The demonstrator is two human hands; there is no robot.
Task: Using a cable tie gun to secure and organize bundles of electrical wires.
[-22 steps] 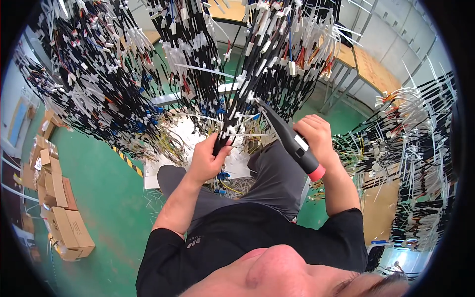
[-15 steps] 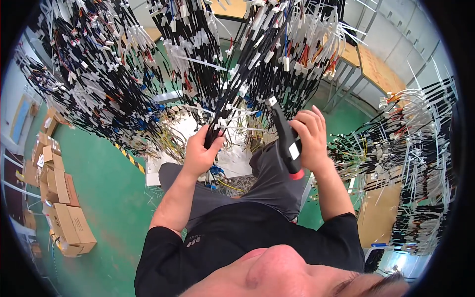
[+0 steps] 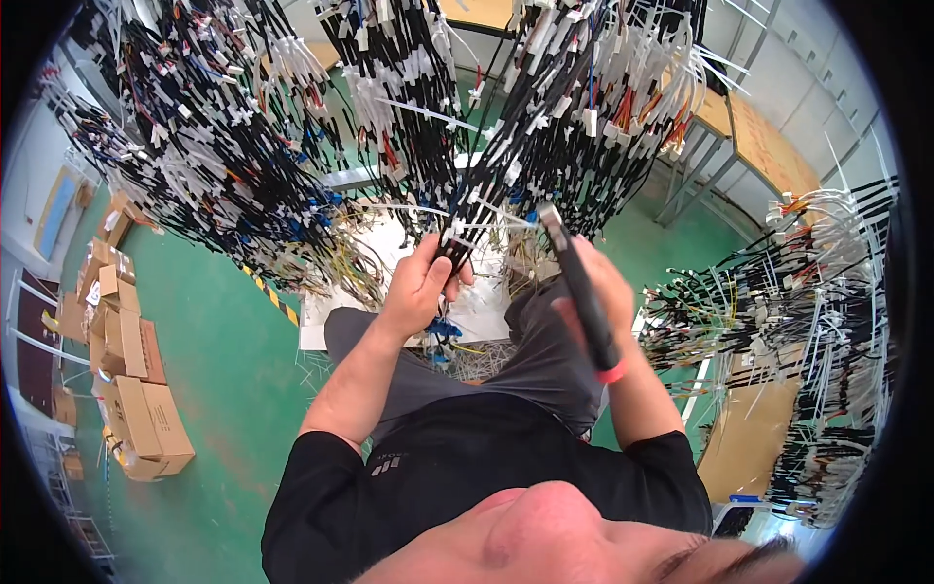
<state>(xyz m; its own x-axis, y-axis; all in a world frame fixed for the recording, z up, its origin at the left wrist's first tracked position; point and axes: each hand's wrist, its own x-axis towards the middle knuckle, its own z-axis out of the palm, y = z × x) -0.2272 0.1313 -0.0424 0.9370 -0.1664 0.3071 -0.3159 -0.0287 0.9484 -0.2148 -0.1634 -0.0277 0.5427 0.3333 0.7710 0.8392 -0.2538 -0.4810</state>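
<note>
My left hand (image 3: 416,290) is closed around a bundle of black wires (image 3: 449,255) in front of my knees, its fingertips showing on the bundle's far side. White cable ties (image 3: 484,226) with long loose tails stick out from the bundle just above that hand. To the right, my right hand (image 3: 605,292) grips a black cable tie gun (image 3: 582,297) with a metal nose and a red end. The gun is held upright and slanted, its nose apart from the bundle. Motion blurs the right fingers slightly.
Dense hanging wire harnesses (image 3: 204,146) fill the far side, with more on a rack (image 3: 827,292) at the right. A white board (image 3: 389,238) lies under the wires. Open cardboard boxes (image 3: 146,428) stand on the green floor at the left; wooden tables (image 3: 769,146) stand far right.
The cable tie gun has turned in my right hand to show its narrow edge, its nose shifting slightly right. My left hand has rolled on the wire bundle. The whole view has shifted a little.
</note>
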